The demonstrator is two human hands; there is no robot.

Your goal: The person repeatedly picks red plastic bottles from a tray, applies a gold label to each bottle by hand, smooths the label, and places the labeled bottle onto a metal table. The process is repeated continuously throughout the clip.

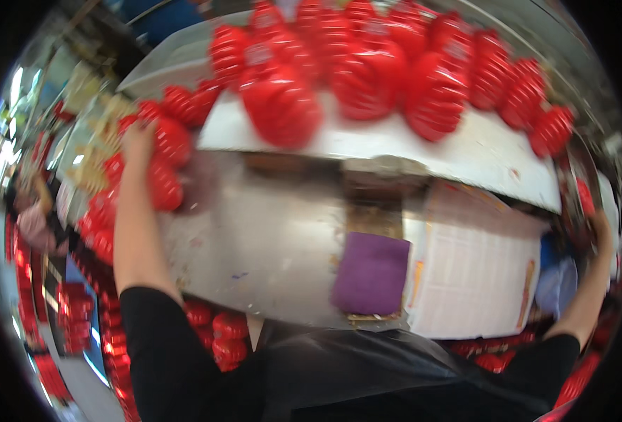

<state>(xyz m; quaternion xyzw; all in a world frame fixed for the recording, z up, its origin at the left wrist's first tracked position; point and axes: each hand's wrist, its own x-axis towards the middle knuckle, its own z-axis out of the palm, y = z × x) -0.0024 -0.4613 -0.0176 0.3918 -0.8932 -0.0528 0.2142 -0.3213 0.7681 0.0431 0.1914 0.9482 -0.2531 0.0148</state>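
Note:
My left hand (138, 143) reaches out to the left and rests among a column of shiny red wrapped bundles (164, 163) stacked beside the work table; whether it grips one is blurred. My right hand (601, 228) stretches far to the right edge, partly hidden, close to more red bundles (584, 197). Its fingers cannot be made out. A long row of the same red bundles (367, 70) lies on a raised white shelf (480, 151) in front of me.
The pale work table (269, 239) holds a purple cloth pad (372, 273) and a white printed sheet (469, 271). More red bundles (223, 330) sit below the table and along the left floor. Another person (33, 218) is at the far left.

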